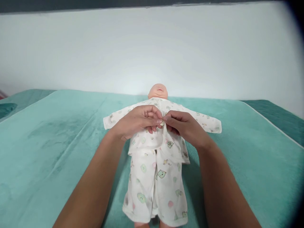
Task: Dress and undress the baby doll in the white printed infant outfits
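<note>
A baby doll (158, 91) lies on its back, head away from me, dressed in a white printed top (147, 142) and matching trousers (142, 183). Both sleeves stretch out to the sides. Over the chest, my left hand (143, 120) pinches the front edge of the top between thumb and fingers. A small pale button (162, 123) shows at the fingertips. My right hand (181, 125) is closed on the other side of the front opening, its fingertips meeting those of the left. Below the hands the lower front flaps hang apart.
A light green towel (59, 152) lies under the doll, with darker green cloth (275, 117) beyond its edges at the sides. Behind the doll's head rises a white wall (152, 47).
</note>
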The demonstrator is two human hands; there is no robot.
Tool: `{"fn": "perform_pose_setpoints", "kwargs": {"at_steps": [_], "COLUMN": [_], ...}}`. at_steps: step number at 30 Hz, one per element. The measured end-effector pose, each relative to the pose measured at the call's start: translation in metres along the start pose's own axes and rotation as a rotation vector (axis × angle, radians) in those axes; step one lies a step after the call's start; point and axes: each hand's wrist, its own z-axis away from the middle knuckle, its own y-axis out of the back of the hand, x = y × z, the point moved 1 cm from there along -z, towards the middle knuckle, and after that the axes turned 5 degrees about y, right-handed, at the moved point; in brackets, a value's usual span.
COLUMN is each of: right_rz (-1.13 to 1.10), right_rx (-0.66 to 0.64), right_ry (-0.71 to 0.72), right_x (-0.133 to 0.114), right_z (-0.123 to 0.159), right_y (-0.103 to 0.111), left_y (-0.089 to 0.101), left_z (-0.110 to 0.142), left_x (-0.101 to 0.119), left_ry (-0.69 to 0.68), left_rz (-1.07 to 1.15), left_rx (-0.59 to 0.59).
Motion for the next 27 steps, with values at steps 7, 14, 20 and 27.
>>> {"fn": "perform_pose_setpoints", "kwargs": {"at_steps": [7,14,20,27], "right_rz": [0.009,-0.073,-0.023,-0.001], "right_rx": [0.018,0.004,-0.08,-0.048], "right_ry": [0.021,0.008,-0.053,-0.093], "right_x": [0.001,0.006,0.007,0.006], "right_z": [-0.001,0.0,0.002,0.001], "right_y": [0.0,0.004,0.007,0.007], "left_y": [0.0,0.002,0.0,-0.008], "left_z": [0.0,0.001,0.001,0.003], "left_x": [0.0,-0.001,-0.001,0.005], "left_ry": [0.001,0.005,0.043,0.067], "left_rz": [0.019,-0.004,-0.004,-0.123], "left_rx": [-0.011,0.011,0.015,0.07]}}
